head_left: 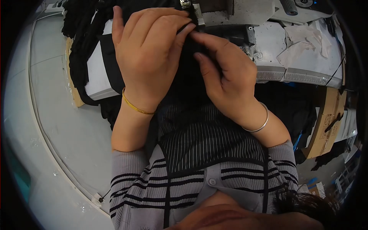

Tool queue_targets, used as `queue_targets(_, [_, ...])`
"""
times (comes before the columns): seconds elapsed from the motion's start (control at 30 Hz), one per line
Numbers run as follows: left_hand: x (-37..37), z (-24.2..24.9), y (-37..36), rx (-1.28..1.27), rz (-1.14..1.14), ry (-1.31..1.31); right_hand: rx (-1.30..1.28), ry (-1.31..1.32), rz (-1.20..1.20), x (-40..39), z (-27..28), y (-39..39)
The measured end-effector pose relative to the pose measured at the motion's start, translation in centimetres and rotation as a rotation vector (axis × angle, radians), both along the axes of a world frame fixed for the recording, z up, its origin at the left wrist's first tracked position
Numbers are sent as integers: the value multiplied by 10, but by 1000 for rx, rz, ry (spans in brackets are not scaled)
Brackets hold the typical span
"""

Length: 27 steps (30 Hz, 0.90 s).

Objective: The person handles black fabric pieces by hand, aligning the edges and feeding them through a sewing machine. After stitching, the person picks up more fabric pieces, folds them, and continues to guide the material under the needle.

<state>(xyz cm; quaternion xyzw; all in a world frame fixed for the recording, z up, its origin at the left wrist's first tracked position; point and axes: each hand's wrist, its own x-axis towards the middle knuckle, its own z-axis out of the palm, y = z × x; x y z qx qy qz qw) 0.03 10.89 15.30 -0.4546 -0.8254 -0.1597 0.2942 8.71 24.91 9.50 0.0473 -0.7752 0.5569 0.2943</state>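
Observation:
Black fabric [188, 73] hangs over the table edge between my hands and runs up to the metal foot of a sewing machine [185, 4]. My left hand [147, 46] is closed on the fabric's upper edge, fingertips and thumb pinched close below the foot, with the little finger sticking out. From the other side my right hand [232, 71] grips the same fabric, its index fingertip next to my left thumb. The right thumb lies lower against the cloth, and the other fingers curl out of sight. Dark cloth hides the exact fold being held.
More black fabric [78, 65] is heaped along the table's left side. At the right are the machine bed [237, 36], torn pale paper [304, 40] and a ruler strip [274, 74] along the table's front edge. A cardboard box [326, 122] stands below right.

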Motion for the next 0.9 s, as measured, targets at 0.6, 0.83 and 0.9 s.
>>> queue_targets(0.6, [-9, 6, -1, 151, -77, -406, -509, -146, 176, -2, -1, 5])
queue_targets(0.83, [-6, 0, -17, 452, -12, -699, -247, -253, 250, 1, 12, 19])
queue_targets(0.9, [-2, 4, -9, 532, -99, -736, -110, -252, 210, 1, 13, 18])
